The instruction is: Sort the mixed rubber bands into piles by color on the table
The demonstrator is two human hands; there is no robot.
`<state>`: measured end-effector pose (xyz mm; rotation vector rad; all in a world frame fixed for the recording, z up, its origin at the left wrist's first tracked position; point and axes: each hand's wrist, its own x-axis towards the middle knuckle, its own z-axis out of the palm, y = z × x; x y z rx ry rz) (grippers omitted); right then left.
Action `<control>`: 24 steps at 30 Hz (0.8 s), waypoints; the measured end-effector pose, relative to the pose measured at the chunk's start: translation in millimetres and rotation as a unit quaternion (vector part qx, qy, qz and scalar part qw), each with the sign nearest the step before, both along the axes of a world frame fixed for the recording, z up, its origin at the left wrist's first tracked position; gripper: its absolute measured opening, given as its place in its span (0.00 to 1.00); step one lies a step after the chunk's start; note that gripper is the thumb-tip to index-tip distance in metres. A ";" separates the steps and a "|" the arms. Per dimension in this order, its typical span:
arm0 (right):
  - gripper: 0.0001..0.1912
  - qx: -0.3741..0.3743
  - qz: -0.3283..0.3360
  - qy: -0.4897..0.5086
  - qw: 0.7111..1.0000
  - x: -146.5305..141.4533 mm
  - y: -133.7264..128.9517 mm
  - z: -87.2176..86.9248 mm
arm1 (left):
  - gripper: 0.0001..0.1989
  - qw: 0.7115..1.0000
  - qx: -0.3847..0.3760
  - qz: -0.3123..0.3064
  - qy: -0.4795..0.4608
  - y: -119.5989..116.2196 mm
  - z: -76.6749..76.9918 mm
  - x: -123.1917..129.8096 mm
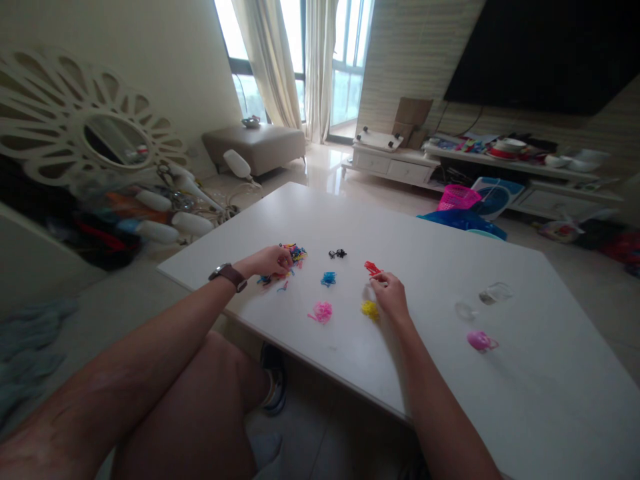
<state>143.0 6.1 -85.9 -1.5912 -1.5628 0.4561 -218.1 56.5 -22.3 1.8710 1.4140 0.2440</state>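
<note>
On a white table (400,233), my left hand (274,261) is at a pile of mixed coloured bands (296,253), its fingers pinched together; what they hold is too small to tell. My right hand (389,291) touches the near edge of a red pile (371,268), thumb and forefinger closed, their contents unclear. Between the hands lie a black pile (338,253), a blue pile (328,279) and a pink pile (321,312). A yellow pile (370,310) sits beside my right wrist.
To the right stand a clear glass jar (495,294), a round clear lid (466,310) and a small pink object (481,341). Beyond the table are a pink basket (457,198), a beige bench (255,147) and a TV cabinet (410,171).
</note>
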 end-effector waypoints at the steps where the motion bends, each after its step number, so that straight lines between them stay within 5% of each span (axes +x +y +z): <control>1: 0.10 0.000 0.000 0.001 1.000 -0.1 -0.1 0.2 | 0.17 1.000 -0.003 0.001 -0.002 -0.3 0.7 0.2; 12: 0.10 -0.004 0.003 0.004 1.000 -0.5 -0.3 -0.1 | 0.17 1.000 0.019 -0.006 0.004 2.2 -3.7 -3.4; 24: 0.11 -0.009 0.009 0.015 1.000 -1.1 -1.3 1.0 | 0.11 0.988 0.081 -0.083 0.101 1.3 -7.5 9.2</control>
